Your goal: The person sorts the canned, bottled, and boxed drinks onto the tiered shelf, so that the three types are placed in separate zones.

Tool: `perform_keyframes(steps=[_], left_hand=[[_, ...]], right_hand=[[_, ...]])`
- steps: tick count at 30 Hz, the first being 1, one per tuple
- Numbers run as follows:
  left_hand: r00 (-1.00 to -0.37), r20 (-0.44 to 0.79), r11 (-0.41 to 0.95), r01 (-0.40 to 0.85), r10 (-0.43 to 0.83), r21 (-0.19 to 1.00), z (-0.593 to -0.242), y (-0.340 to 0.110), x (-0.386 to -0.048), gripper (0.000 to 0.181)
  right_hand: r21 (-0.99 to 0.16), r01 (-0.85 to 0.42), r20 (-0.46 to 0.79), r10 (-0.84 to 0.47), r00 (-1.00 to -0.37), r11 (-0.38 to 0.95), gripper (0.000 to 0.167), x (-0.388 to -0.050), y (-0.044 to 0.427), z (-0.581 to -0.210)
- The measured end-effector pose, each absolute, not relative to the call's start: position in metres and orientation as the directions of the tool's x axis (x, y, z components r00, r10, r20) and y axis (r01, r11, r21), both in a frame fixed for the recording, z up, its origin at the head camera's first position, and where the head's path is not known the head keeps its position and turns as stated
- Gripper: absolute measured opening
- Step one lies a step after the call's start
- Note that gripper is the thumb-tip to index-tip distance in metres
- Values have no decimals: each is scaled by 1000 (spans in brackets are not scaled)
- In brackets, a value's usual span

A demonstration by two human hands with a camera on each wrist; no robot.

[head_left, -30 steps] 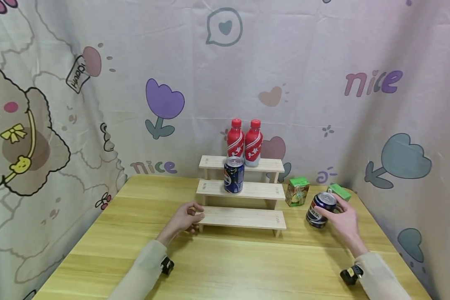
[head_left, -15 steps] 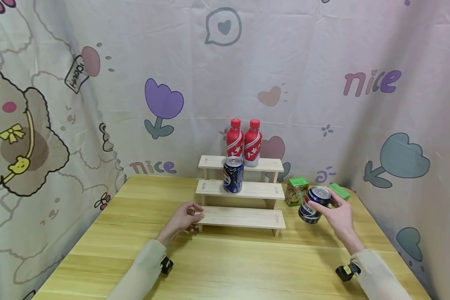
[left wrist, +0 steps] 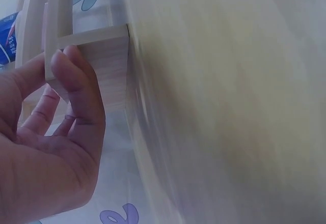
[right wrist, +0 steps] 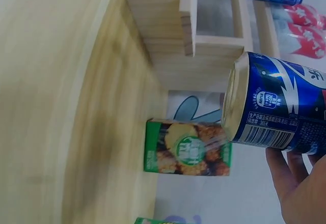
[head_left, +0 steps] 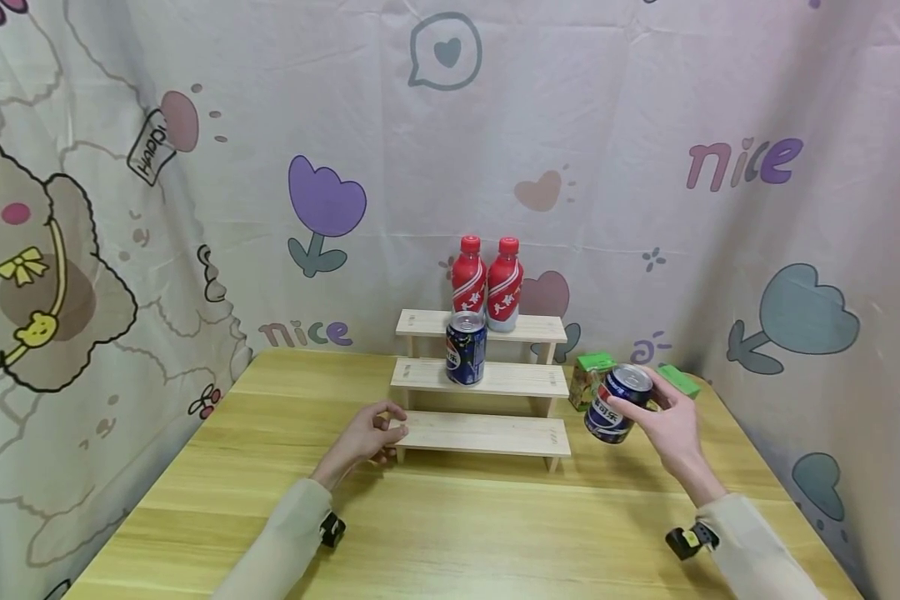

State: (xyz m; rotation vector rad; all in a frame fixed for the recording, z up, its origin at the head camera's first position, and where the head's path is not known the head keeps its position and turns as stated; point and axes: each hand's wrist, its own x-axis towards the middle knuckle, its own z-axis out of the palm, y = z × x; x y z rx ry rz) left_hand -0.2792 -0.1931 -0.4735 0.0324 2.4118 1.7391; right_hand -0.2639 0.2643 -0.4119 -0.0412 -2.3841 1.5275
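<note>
My right hand (head_left: 671,425) grips a dark blue soda can (head_left: 619,404) by its sides, right of the wooden stand. Slightly tilted, the can (right wrist: 280,104) hangs above the table, its bottom showing in the right wrist view. With thumb and fingers, my left hand (head_left: 363,435) pinches the left end of the lowest step of the three-step wooden shelf (head_left: 487,433); the left wrist view shows the curled fingers (left wrist: 76,86) at the board's corner. On the middle step stands another blue can (head_left: 466,348). Two red bottles (head_left: 505,285) occupy the top step, one partly behind that can.
A green juice box (head_left: 587,379) stands on the table right of the shelf, partly hidden by the held can. Another green box (head_left: 678,381) sits behind my right hand. A printed curtain (head_left: 420,167) hangs behind the wooden table (head_left: 465,533).
My right hand has carried the can leftward and slightly up, toward the shelf, tilting it and covering part of the nearer juice box. My left hand stays on the shelf.
</note>
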Motion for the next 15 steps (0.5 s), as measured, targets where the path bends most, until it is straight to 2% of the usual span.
perform_keyframes(steps=[15], left_hand=[[-988,-68,339,-17,139,941,-475,-196,-279,26]], right_hand=[[-889,-214,276,101,-956,405,70,-257,240,-392]])
